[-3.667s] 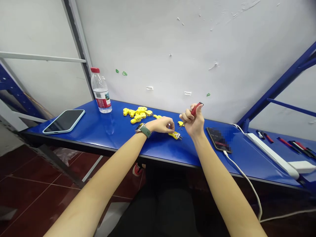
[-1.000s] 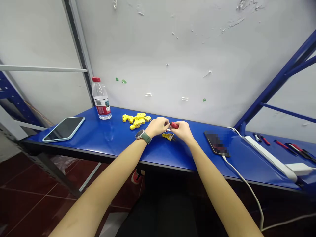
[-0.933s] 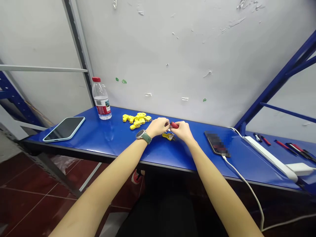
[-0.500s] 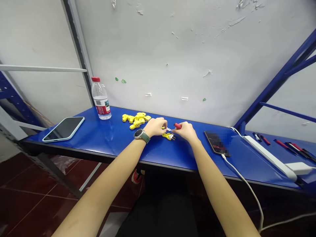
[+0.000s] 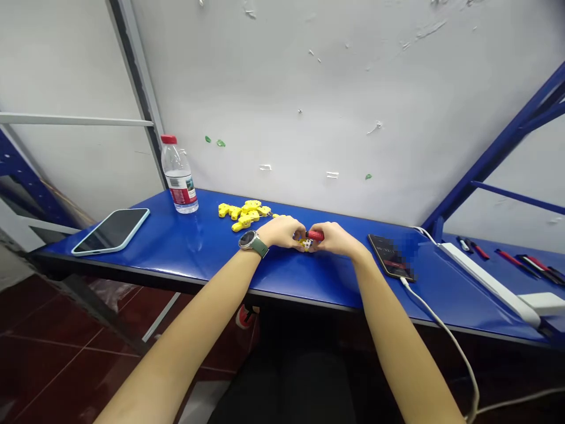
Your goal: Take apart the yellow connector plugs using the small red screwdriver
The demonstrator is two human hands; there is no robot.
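Observation:
Near the middle of the blue table, my left hand [image 5: 286, 231] is closed round a yellow plug [image 5: 306, 242] whose white inner part shows between the fingers. A watch with a green strap is on that wrist. My right hand [image 5: 336, 238] is closed on a small red-handled screwdriver [image 5: 315, 235], held almost level against the plug. Its tip is hidden by the left fingers. Several yellow plug pieces [image 5: 247, 215] lie in a loose pile just left of my left hand.
A water bottle [image 5: 180, 176] stands at the back left, with a phone in a pale case [image 5: 111, 231] in front. On the right are a charging phone [image 5: 389, 257], its white cable, a white power strip [image 5: 489, 284] and several red and black tools [image 5: 536, 265]. A wall rises behind.
The plug that lay on the table is now in my left hand. My right hand has turned the red screwdriver level and brought it against the plug; the hands are closer together.

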